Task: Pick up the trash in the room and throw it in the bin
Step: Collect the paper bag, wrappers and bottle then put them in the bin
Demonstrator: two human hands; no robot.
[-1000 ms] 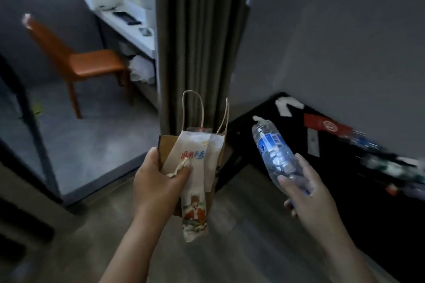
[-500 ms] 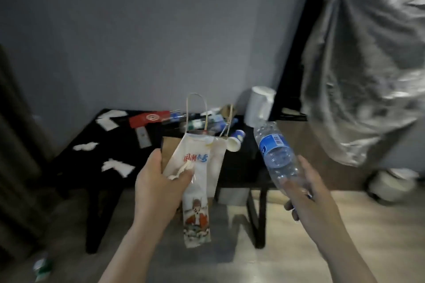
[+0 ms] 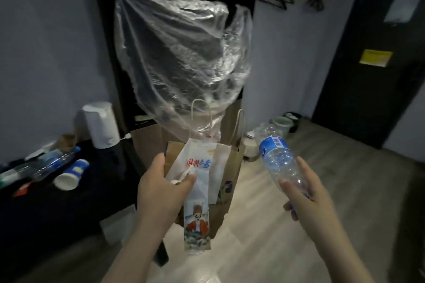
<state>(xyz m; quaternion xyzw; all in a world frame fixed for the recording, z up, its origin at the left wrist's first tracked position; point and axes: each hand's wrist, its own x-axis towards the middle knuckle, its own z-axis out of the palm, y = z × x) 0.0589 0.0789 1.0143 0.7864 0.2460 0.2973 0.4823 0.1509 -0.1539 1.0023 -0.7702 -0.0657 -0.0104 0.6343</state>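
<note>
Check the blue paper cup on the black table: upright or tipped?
Tipped over: the blue paper cup lies on its side on the black table, white end toward the camera.

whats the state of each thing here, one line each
left hand, grips paper bag and wrapper together
right hand, grips bottle
bottle, looks empty, tilted
paper bag, upright, handles up
cup, on its side on table
kettle, upright
door, shut

At your lower left, the dark tabletop (image 3: 57, 209) is carrying a tipped cup (image 3: 71, 174), lying bottles (image 3: 55, 161) and a white kettle (image 3: 101, 124).
</note>
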